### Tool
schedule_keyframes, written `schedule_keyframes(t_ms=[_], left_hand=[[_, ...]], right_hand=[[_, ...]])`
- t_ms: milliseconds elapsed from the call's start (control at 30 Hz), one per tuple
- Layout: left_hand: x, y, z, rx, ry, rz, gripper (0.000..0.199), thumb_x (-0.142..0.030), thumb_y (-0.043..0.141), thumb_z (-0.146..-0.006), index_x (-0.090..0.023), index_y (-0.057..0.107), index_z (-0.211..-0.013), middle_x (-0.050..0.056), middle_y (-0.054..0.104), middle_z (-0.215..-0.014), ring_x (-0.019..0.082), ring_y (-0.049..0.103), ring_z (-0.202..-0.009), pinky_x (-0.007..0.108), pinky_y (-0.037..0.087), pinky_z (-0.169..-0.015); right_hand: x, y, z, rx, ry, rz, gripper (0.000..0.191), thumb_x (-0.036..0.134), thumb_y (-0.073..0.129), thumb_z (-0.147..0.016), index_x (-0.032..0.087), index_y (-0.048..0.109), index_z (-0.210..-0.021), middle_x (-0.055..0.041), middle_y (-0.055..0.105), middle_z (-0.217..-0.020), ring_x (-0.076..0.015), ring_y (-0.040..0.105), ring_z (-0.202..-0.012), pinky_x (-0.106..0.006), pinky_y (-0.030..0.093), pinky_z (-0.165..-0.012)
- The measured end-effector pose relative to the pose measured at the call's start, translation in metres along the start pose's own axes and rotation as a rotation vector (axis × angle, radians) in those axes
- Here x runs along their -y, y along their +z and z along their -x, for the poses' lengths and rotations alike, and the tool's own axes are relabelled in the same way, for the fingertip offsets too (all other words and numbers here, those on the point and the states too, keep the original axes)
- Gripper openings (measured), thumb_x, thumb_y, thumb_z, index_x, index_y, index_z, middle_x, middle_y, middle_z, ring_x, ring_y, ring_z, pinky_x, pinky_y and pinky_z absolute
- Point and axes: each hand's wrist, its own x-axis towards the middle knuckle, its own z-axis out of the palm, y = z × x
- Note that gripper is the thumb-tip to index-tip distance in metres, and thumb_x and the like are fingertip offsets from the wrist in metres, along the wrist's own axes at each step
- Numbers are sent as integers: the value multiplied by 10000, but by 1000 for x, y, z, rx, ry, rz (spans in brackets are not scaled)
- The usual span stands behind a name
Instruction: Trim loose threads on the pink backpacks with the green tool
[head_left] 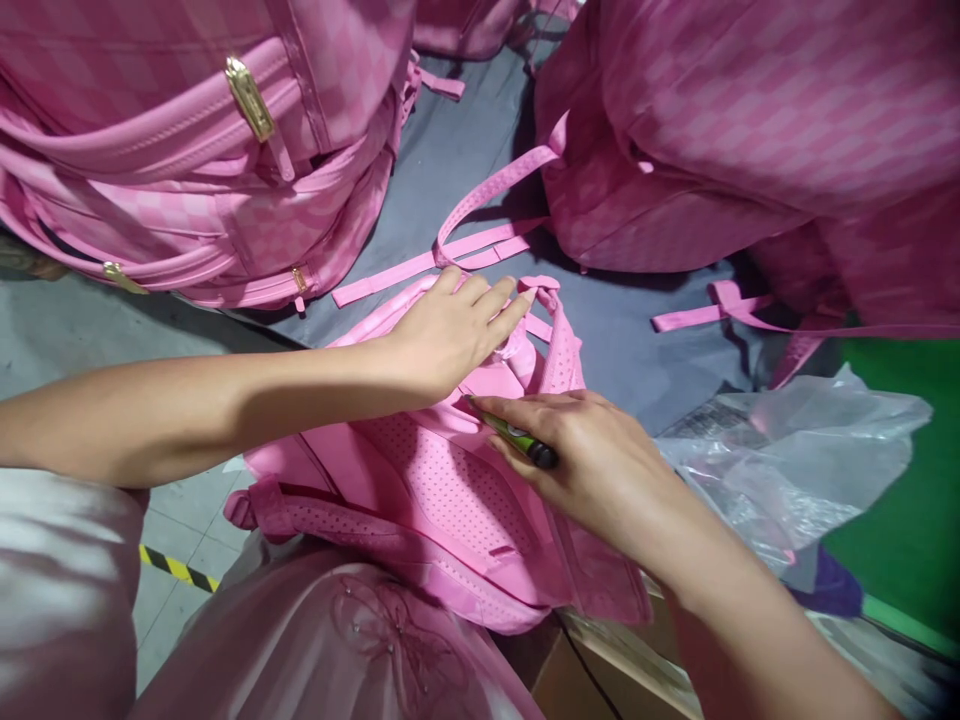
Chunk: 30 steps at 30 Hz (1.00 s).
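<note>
A pink backpack (465, 480) lies in front of me with its dotted mesh back panel and shoulder straps facing up. My left hand (454, 330) rests flat near the top of the backpack, fingers stretched out and palm down. In my right hand (577, 440) is a slim green tool with a black end (529, 445). Its tip points at the fabric just below my left hand; I cannot make out what kind of tool it is. Whether the tip touches the fabric is also unclear. Pink webbing straps (495, 245) lie just beyond my left fingertips.
Large pink checked backpacks with gold zip pulls stand at the left (330, 210), and more pink checked bags (735, 130) stand at the right. A clear plastic bag (810, 460) lies on the right by a green surface (900, 450). Below is a cardboard box (581, 680).
</note>
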Motion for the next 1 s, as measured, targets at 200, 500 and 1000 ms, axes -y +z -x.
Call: schedule_keyframes(t_ms=[200,500,1000], left_hand=[[-1,0,0,7,-11,-29,695,-191,402,-979,-124,138,-1618,135,245,-1663,317,395,-1417,474,324,-1178],[-1,1,2,-13,-7,-30,684,-189,398,-990,-113,136,-1617,149,257,-1657,318,393,-1428,470,329,-1177],[5,-4,8,-39,25,-31,869,-320,619,-906,-111,152,-1608,196,218,-1659,343,348,-1448,487,289,-1188]], right_hand=[[4,1,2,-25,54,8,193,217,642,-913,216,746,-1076,-40,783,-857,-229,733,-742,-312,466,-682],[12,4,0,-47,101,-9,182,207,625,-909,222,747,-1044,-31,773,-830,-219,732,-775,-305,473,-717],[16,15,6,-132,233,-125,282,258,575,-928,244,753,-1146,-45,792,-898,-232,748,-779,-293,472,-652]])
